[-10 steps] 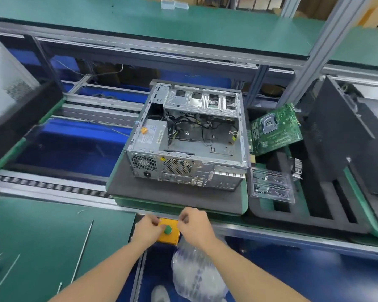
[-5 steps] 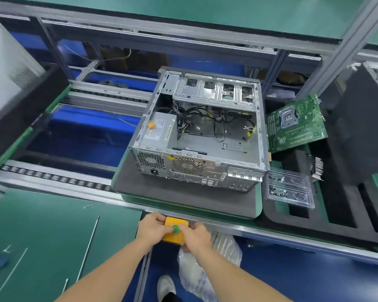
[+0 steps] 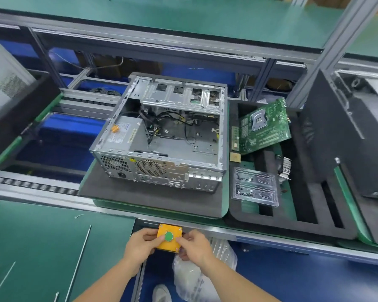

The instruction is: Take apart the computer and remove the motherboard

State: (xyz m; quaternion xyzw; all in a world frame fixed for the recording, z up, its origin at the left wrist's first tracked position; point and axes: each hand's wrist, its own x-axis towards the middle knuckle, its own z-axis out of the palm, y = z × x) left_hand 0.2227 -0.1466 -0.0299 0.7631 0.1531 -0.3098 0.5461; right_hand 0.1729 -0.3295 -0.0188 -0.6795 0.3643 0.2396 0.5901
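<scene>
Over the last second both hands close in on the yellow button box (image 3: pixel 169 238) at the front edge of the bench. A second ago they hover over it with loose fingers; now the left hand (image 3: pixel 142 246) has its fingers curled round the left side, thumb tip just beside the green button (image 3: pixel 168 236), and the right hand (image 3: pixel 194 247) pinches the right side. Nothing else is held. The computer case (image 3: pixel 162 136) sits open on its foam pad (image 3: pixel 151 201), unmoved, with only cables and the power supply showing inside. The motherboard (image 3: pixel 264 125) is already out and lies tilted in the foam tray (image 3: pixel 271 221) just right of the case, with a clear plastic tray (image 3: pixel 254 186) nearer the person. Since the hands are off the computer and on the button, the removal looks finished. The press probably signals the line to carry this unit on.
</scene>
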